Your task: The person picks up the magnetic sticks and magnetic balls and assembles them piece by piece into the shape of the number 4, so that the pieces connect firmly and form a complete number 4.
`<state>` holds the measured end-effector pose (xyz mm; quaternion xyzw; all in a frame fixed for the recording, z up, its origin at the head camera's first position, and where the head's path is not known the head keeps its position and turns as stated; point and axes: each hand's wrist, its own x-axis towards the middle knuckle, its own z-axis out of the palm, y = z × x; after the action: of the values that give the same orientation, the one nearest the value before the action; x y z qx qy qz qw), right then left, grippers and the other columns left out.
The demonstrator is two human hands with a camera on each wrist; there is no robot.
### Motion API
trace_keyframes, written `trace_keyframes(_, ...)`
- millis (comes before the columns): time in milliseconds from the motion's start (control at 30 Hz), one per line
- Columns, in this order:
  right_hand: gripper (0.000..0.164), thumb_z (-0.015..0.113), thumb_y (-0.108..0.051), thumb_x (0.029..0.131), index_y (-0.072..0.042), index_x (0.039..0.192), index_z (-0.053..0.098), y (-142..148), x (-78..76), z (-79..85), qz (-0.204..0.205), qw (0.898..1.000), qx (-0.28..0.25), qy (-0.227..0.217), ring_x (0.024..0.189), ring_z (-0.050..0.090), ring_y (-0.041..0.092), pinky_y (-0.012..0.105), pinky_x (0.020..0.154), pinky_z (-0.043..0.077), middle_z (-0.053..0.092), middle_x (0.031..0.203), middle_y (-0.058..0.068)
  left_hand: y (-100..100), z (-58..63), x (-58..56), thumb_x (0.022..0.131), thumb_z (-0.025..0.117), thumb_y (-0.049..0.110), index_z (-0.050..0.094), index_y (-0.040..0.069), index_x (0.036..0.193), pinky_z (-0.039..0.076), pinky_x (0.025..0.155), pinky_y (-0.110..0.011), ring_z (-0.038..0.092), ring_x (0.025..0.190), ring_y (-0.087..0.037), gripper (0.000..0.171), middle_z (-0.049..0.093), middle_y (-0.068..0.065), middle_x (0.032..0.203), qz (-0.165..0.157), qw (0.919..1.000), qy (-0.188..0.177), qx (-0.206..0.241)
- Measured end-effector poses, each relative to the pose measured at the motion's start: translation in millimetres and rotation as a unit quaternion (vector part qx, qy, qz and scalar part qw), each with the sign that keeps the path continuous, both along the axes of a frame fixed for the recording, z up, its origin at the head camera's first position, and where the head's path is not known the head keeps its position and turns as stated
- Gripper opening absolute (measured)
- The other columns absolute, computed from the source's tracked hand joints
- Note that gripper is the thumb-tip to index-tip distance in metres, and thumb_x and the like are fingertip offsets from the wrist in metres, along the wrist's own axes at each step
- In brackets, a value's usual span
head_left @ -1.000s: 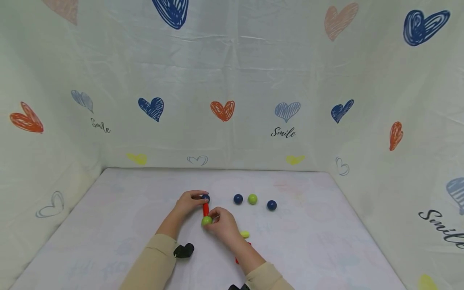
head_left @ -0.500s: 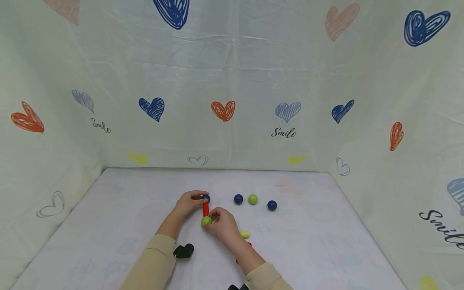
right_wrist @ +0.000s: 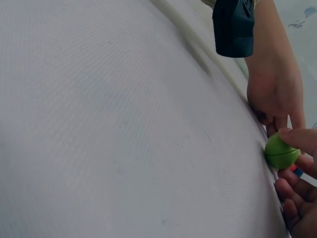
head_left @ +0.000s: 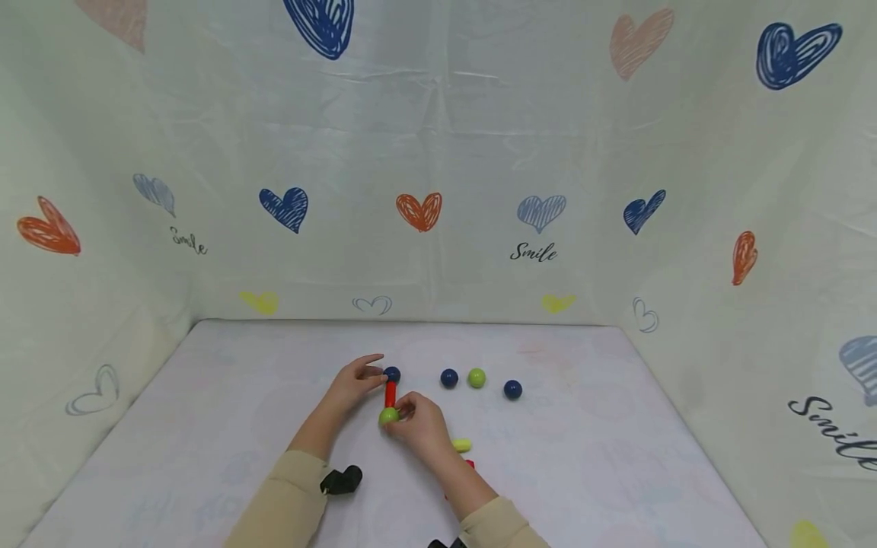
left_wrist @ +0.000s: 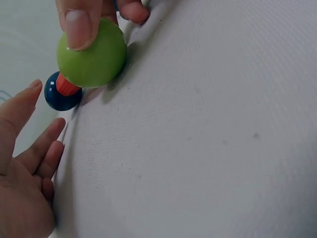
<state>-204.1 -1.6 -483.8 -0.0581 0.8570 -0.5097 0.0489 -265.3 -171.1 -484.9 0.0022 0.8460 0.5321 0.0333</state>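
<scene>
A red rod (head_left: 390, 394) joins a blue ball (head_left: 392, 374) at its far end to a green ball (head_left: 388, 416) at its near end. My right hand (head_left: 421, 428) pinches that green ball between thumb and fingers, as the right wrist view also shows with the ball (right_wrist: 280, 152). Beside the blue ball is my left hand (head_left: 351, 384), its fingers spread. In the left wrist view a gap separates the left hand's thumb and fingers from the blue ball (left_wrist: 60, 99). The green ball (left_wrist: 94, 59) partly covers the red rod there.
Farther right on the white table (head_left: 603, 449) lie a blue ball (head_left: 449, 378), a green ball (head_left: 476, 378) and another blue ball (head_left: 513, 390). A yellow piece (head_left: 462, 444) and a red piece (head_left: 470, 463) are partly hidden by the right forearm.
My left hand has let go of the blue ball, its fingers lifting and spreading away to the left. My right hand keeps pinching the green ball, almost unmoved.
</scene>
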Motion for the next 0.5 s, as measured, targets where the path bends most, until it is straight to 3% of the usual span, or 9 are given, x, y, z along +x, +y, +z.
trace_keyframes(133,0.025,0.084,-0.017,0.076,-0.011,0.09,0.064,-0.8,0.2,-0.4,-0.012,1.0,-0.004,-0.003,0.071,0.05,0.013,0.024,0.062,0.046,0.057,0.08,-0.004,-1.8,3.6,4.6,0.091,0.068,0.011,0.055,0.004,0.135,0.048,0.092,-0.049,0.059,0.109,-0.037,0.046,0.062,-0.023,0.12,-0.001,0.9999,0.012,0.01)
trace_keyframes(500,0.028,0.087,-0.015,0.072,-0.009,0.087,0.064,0.6,-2.6,-2.0,-0.019,1.0,-0.01,0.011,0.068,0.05,0.01,0.024,0.062,0.045,0.056,0.073,-0.004,-5.3,10.0,14.3,0.091,0.069,0.012,0.061,0.004,0.128,0.049,0.088,-0.05,0.06,0.107,-0.038,0.039,0.065,-0.019,0.114,0.004,0.9994,0.022,-0.025)
